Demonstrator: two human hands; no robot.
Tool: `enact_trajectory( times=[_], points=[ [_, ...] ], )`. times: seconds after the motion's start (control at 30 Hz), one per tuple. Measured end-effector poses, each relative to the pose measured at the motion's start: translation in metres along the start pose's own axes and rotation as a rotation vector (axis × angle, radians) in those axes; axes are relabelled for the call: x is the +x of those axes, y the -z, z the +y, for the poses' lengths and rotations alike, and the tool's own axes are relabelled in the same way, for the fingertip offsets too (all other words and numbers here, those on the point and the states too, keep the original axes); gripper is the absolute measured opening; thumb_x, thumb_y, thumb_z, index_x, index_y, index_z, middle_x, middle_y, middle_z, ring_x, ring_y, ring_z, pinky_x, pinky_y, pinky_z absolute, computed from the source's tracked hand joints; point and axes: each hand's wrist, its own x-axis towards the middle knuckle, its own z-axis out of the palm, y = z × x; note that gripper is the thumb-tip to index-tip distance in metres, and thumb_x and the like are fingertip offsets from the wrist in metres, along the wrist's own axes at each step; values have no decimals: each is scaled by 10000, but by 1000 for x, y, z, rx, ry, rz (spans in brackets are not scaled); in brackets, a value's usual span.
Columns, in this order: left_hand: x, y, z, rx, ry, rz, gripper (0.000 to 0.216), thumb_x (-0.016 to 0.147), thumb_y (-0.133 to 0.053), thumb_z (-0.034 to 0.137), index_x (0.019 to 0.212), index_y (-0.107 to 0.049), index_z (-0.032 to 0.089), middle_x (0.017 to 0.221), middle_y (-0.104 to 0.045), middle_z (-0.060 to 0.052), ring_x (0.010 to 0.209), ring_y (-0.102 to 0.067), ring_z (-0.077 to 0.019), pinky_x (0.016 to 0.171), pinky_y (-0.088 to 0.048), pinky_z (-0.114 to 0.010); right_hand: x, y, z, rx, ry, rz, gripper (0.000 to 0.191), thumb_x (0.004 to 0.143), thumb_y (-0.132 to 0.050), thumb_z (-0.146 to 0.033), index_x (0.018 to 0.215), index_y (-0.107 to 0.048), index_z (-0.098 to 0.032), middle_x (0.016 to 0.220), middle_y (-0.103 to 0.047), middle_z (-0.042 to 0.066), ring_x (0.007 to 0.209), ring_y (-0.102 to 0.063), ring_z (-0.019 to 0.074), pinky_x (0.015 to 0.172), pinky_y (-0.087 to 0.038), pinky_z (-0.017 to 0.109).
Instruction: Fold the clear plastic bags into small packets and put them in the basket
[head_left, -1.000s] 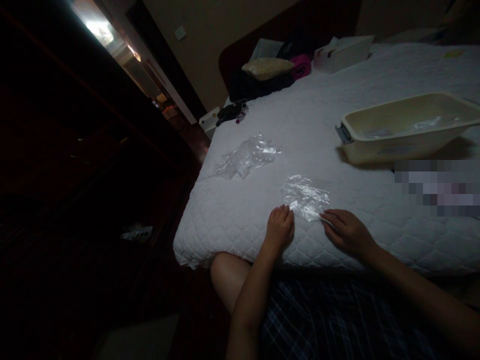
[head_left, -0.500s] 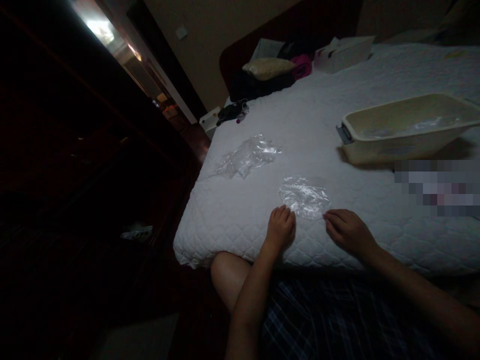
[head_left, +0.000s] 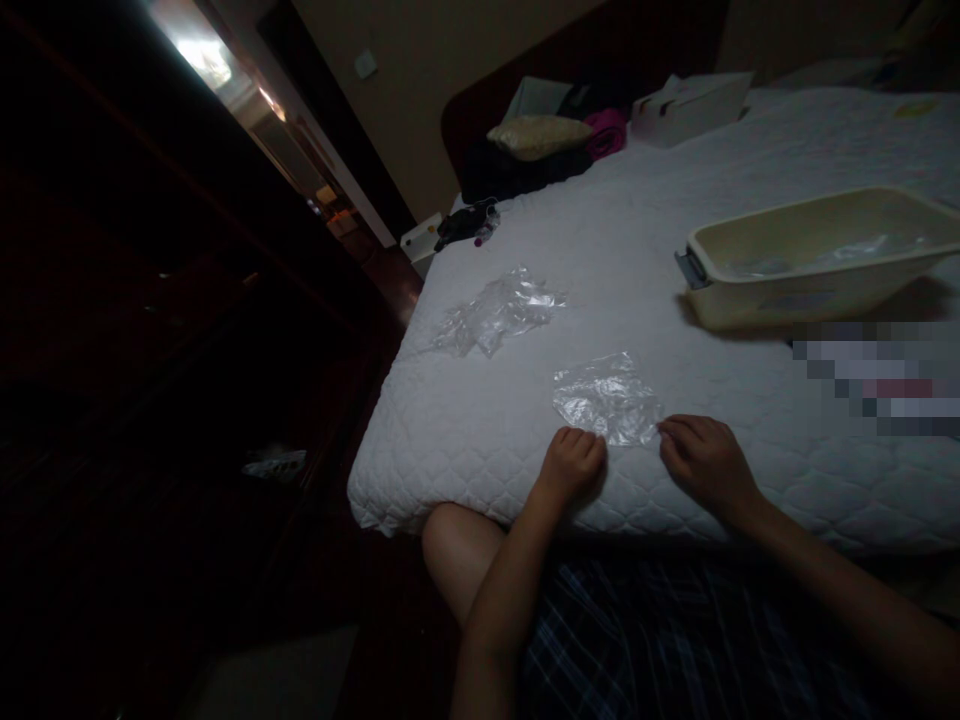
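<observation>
A small clear plastic bag [head_left: 606,400] lies flat on the white quilted mattress [head_left: 525,450] near its front edge. My left hand [head_left: 574,463] rests curled on the mattress, its fingertips pinching the bag's near left corner. My right hand [head_left: 705,462] is curled too, with its fingertips on the bag's near right corner. A second, crumpled heap of clear plastic bags [head_left: 496,312] lies farther back to the left, apart from both hands.
A beige plastic tub [head_left: 817,262] with clear plastic inside stands at the right. Pillows, dark clothes and a white box [head_left: 690,105] lie at the far end. The mattress corner drops to a dark floor at the left. My knee [head_left: 457,545] is below the edge.
The bag has been flattened and shifted slightly left. Both hands have curled in and moved to its near corners; the left hand slid a little right.
</observation>
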Motion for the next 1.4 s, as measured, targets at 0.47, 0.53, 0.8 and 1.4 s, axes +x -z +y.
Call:
enact_trajectory(
  times=[0.47, 0.53, 0.8, 1.4],
  points=[
    [3, -1, 10, 20, -129, -100, 194, 954, -415, 171, 972, -605, 136, 748, -616, -53, 750, -589, -166, 662, -422, -301, -1, 0, 1, -12, -54, -26, 163, 858, -494, -216, 896, -647, -175, 871, -692, 99, 810, -622, 242, 770, -460, 391],
    [3, -1, 10, 26, -129, -93, 201, 954, -413, 169, 978, -610, 131, 753, -621, -57, 753, -593, -163, 658, -424, -300, -1, 0, 1, -14, -60, -7, 161, 856, -499, -223, 906, -643, -171, 872, -694, 100, 807, -627, 241, 766, -467, 387],
    [0, -4, 7, 10, -126, 24, 193, 930, -437, 167, 990, -619, 140, 829, -669, -75, 746, -614, -154, 640, -437, -291, -2, 0, 3, 149, -125, 80, 175, 833, -515, -234, 944, -644, -195, 893, -697, 99, 836, -638, 249, 791, -498, 406],
    [11, 6, -50, -340, 704, 319, 218, 884, -471, 154, 1022, -639, 141, 897, -659, -91, 878, -601, -195, 825, -507, -351, 95, -28, 53, 618, -646, -161, 275, 762, -592, -426, 959, -669, -251, 859, -681, 39, 713, -634, 207, 711, -508, 379]
  ],
)
